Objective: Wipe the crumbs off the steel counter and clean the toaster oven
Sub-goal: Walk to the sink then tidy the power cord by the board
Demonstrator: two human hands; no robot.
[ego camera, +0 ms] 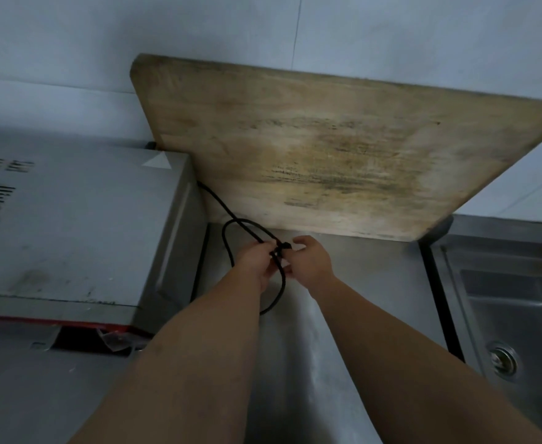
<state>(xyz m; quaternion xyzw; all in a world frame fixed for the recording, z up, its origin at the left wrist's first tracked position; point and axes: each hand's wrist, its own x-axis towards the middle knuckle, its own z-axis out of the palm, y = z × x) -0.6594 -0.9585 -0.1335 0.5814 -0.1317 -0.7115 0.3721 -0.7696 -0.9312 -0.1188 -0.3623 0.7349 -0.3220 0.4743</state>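
Both hands, the left hand (256, 262) and right hand (309, 259), pinch the black cord (231, 229) near the counter's (359, 283) back edge, beside the toaster oven (71, 225) on its left side, probably tidying it before wiping, so next they need a cloth.

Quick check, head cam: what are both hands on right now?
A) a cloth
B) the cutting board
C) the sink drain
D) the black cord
D: the left hand and right hand both grip the black cord, looped over the counter between the toaster oven and the sink; no cloth shows.
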